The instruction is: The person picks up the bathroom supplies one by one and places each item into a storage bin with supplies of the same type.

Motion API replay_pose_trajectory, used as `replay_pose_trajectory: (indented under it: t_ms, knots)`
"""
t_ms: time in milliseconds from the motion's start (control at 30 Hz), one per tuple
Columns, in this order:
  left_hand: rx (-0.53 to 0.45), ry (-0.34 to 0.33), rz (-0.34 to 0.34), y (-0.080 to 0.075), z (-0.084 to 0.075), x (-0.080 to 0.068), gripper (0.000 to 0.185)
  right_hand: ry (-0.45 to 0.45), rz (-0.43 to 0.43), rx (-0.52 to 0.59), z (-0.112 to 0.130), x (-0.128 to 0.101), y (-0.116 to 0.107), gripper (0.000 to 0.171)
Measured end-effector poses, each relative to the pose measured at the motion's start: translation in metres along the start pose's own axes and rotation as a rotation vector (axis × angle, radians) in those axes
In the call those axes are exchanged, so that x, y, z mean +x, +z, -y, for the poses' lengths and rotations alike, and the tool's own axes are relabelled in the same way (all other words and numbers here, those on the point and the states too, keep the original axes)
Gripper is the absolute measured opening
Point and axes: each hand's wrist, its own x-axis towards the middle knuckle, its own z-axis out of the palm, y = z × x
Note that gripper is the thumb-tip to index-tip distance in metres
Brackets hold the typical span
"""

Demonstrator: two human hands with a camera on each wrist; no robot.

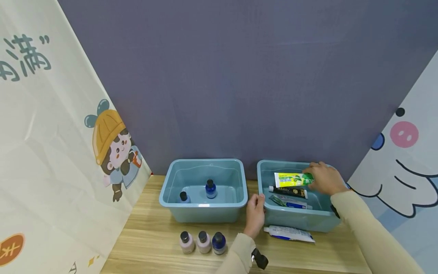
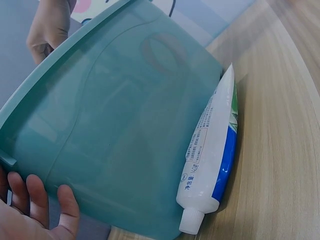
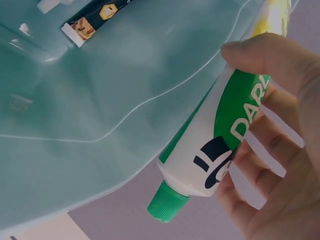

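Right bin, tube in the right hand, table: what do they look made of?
Bin: probably moulded plastic, smooth and glossy; small glints show on its inside.
Tube: likely soft plastic or laminate, with a printed, slightly shiny skin; its ribbed green cap looks like hard plastic.
Table: wood or wood-look laminate, low sheen; grain streaks show, but I can't tell which.

Left hand (image 1: pixel 254 215), fingers (image 2: pixel 37 197) bent; right hand (image 1: pixel 325 179) pinching, farther forward.

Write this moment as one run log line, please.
right hand: holds yellow-green tube above right bin | left hand: touches right bin's near-left rim | left bin: two bottles | table: white-blue tube, three bottles
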Motion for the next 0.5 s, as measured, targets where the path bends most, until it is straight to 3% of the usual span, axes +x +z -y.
replay_pose_trajectory:
  t_ms: [500]
  knots:
    - [0.020, -0.032, -0.017, 0.002, -0.001, 0.002, 0.041, -0.018, 0.018, 0.021, -0.006, 0.012, 0.011, 0.042]
